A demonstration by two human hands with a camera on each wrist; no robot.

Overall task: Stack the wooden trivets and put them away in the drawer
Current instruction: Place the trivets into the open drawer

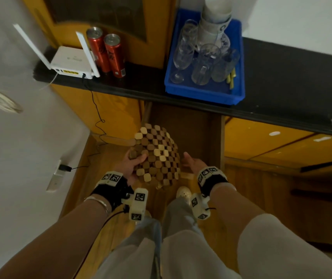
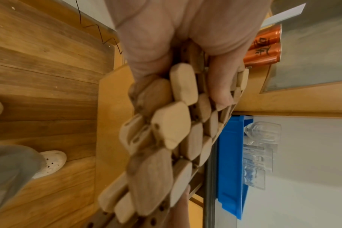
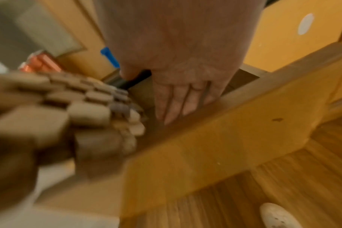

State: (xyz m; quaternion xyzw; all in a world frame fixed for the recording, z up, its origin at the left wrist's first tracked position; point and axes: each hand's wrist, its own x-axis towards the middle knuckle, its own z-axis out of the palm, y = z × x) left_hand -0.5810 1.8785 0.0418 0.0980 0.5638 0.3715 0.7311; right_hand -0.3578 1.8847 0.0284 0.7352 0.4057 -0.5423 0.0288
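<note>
Trivets: a stack of checkered wooden trivets made of light and dark linked blocks, held tilted in the air over the open yellow wooden drawer, not yet set down inside it. The left wrist view shows more than one layer of blocks pressed together at the gripped edge.
Left hand: the left hand grips the near-left edge of the stack; its fingers curl over one face and the thumb presses the other.
Right hand: the right hand sits just right of the stack, over the drawer's front edge. Its fingers are straight, close together and hold nothing; they point down into the drawer behind its front panel. Whether they touch the trivets cannot be told.
Drawer: pulled out below the black surface, its dark inside visible beyond the stack.
Surface items: a blue plastic tray holding clear glasses and stacked white bowls; two red drink cans; a white router with upright antennas.
Floor: wooden planks; one white perforated shoe shows beneath the hands.
</note>
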